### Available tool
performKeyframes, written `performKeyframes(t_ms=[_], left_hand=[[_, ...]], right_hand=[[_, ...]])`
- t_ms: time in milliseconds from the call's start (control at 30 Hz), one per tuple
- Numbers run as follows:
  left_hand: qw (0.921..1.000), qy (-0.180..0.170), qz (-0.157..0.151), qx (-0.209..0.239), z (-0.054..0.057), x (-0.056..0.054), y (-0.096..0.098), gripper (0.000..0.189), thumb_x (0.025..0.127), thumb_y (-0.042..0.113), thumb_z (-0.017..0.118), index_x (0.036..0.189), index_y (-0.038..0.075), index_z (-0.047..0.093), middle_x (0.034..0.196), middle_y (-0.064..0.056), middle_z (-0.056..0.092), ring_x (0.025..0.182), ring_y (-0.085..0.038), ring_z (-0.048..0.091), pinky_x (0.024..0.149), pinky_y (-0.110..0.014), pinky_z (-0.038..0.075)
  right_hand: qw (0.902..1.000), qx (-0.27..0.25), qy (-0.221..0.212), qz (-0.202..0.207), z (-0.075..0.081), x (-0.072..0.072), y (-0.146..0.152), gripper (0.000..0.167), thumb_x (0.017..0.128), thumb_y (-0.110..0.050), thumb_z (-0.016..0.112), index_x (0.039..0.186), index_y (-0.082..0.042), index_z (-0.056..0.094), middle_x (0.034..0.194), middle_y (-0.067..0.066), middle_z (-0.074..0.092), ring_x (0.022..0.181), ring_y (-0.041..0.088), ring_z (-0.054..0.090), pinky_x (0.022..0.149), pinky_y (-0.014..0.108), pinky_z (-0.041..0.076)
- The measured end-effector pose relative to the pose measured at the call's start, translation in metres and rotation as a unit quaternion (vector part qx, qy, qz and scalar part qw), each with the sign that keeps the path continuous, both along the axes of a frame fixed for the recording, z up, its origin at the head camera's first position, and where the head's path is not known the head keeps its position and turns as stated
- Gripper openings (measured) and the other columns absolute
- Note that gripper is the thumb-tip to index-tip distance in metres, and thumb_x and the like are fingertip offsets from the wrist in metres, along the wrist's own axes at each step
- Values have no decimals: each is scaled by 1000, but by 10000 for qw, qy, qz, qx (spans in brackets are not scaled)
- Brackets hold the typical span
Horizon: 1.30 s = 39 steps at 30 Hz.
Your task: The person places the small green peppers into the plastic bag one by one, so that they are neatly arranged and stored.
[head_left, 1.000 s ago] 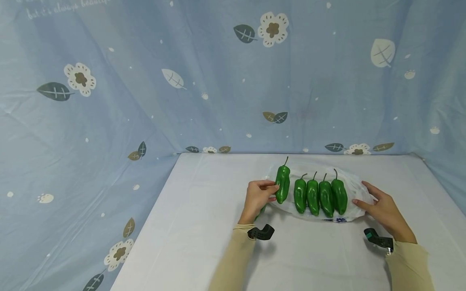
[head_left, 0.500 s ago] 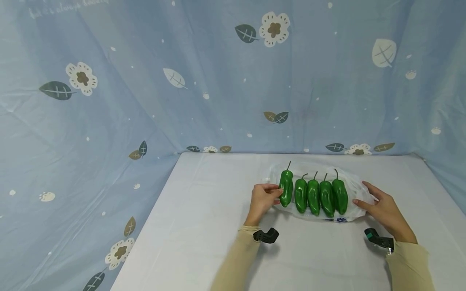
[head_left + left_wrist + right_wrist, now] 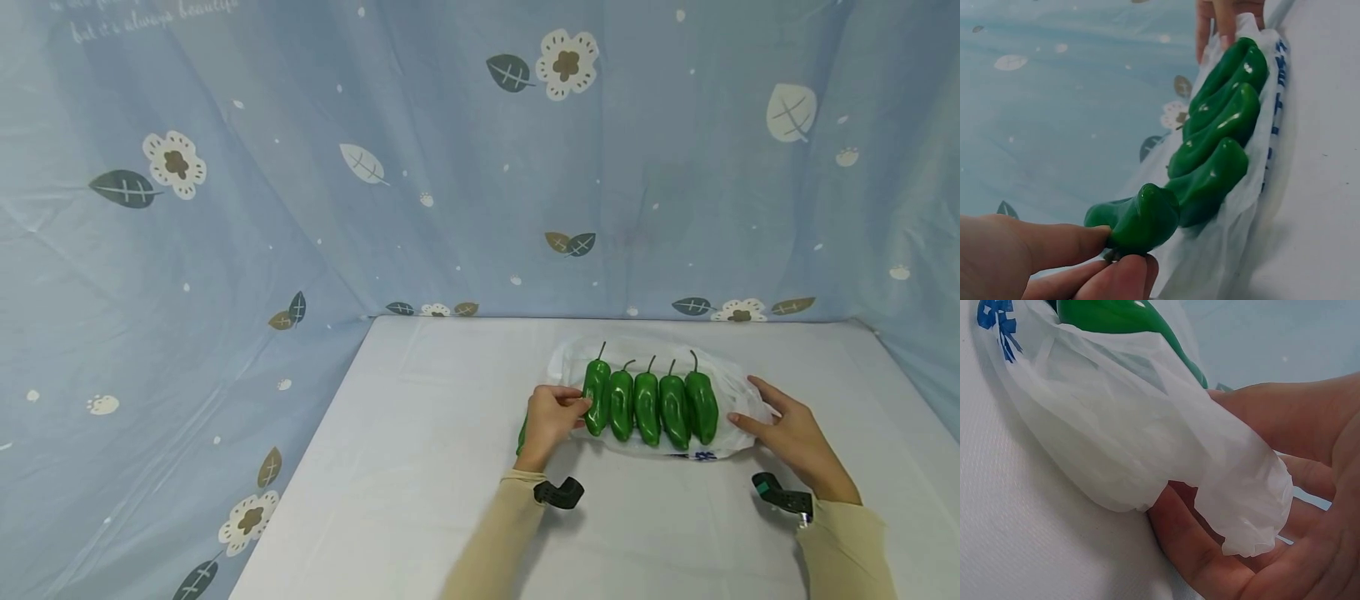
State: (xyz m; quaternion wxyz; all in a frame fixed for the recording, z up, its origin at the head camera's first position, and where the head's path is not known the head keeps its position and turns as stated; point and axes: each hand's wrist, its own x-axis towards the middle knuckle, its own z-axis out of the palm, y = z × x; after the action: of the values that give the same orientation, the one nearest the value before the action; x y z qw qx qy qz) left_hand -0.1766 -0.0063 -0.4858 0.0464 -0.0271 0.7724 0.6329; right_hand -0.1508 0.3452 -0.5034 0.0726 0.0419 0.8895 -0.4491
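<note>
My left hand (image 3: 551,427) pinches a green pepper (image 3: 597,392) between thumb and fingers, at the left end of a row. In the left wrist view, this held pepper (image 3: 1144,220) sits above the white plastic, close to its neighbour. Several more green peppers (image 3: 647,408) lie side by side on a white plastic bag (image 3: 733,392), stems pointing away from me. At the bag's right end, my right hand (image 3: 798,437) grips the crumpled plastic, thumb on the upper side and fingers below, as the right wrist view shows.
Another green pepper (image 3: 521,435) lies on the white table (image 3: 420,467), partly hidden behind my left hand. Blue printing (image 3: 703,456) marks the bag's near edge. A blue patterned curtain (image 3: 450,167) hangs behind and to the left of the table.
My left hand has brought its pepper rightward and toward me, closing the gap to the row. My right hand stays at the bag's end.
</note>
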Motion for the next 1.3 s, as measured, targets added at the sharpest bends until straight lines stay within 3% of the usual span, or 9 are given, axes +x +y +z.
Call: performKeyframes(t_ms=[333, 867, 1300], left_hand=[[9991, 245, 13, -333, -5, 1, 2, 17, 90, 5, 79, 103, -5, 78, 84, -14, 79, 62, -20, 76, 57, -23, 62], [9943, 316, 97, -1014, -10, -1, 7, 19, 89, 8, 79, 103, -4, 79, 81, -10, 79, 59, -10, 72, 54, -19, 57], [9949, 159, -5, -991, -12, -5, 6, 20, 90, 9, 79, 105, -4, 79, 83, -11, 80, 61, -11, 72, 57, -21, 58]], right_hand=[[10000, -1, 18, 7, -3, 0, 1, 91, 104, -39, 63, 165, 0, 7, 166, 39, 5, 146, 69, 16, 107, 82, 30], [10000, -4, -6, -1, -3, 0, 2, 93, 103, -40, 63, 165, -1, 6, 166, 40, 4, 146, 69, 14, 108, 82, 28], [10000, -41, 47, 4, -4, 0, 2, 93, 103, -40, 63, 165, -1, 6, 166, 40, 4, 146, 69, 14, 108, 82, 28]])
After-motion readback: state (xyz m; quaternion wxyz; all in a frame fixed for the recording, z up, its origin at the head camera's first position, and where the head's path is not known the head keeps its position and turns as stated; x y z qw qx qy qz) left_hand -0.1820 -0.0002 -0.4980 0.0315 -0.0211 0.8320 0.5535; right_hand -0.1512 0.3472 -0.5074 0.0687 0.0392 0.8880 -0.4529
